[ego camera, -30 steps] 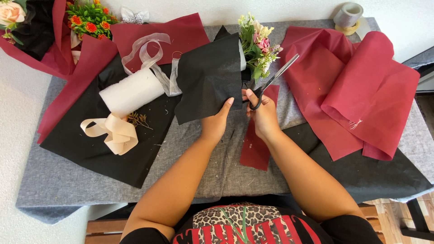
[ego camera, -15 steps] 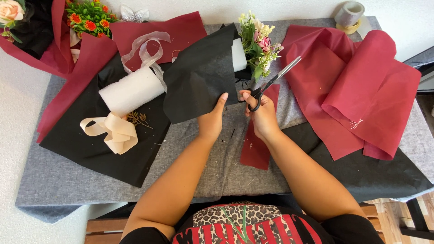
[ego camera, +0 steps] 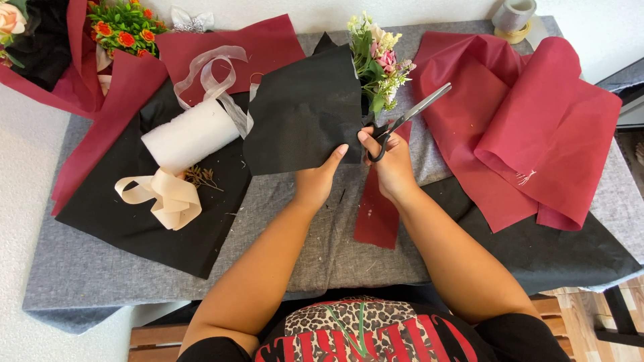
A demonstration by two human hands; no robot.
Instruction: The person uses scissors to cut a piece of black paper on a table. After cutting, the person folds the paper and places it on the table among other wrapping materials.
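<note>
Head view: left hand [ego camera: 315, 184] pinching the lower right edge of the black sheet [ego camera: 302, 110], lifted over the worktop [ego camera: 302, 241] near centre. Right hand [ego camera: 390, 164] at 3 o'clock of it, fingers closed through the scissors [ego camera: 406, 121], blades parted toward 1 o'clock, flower sprig [ego camera: 376, 64] just beyond. Best to hold the sheet taut, start the blades squarely at its edge, steer clear of the stems.

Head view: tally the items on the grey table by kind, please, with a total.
Black wrapping sheets: 3, one held by the left hand
Red wrapping pieces: 5
Scissors in the right hand: 1
Flower bunches: 3
Ribbons: 2
White roll: 1
Tape roll: 1
Total: 16
</note>
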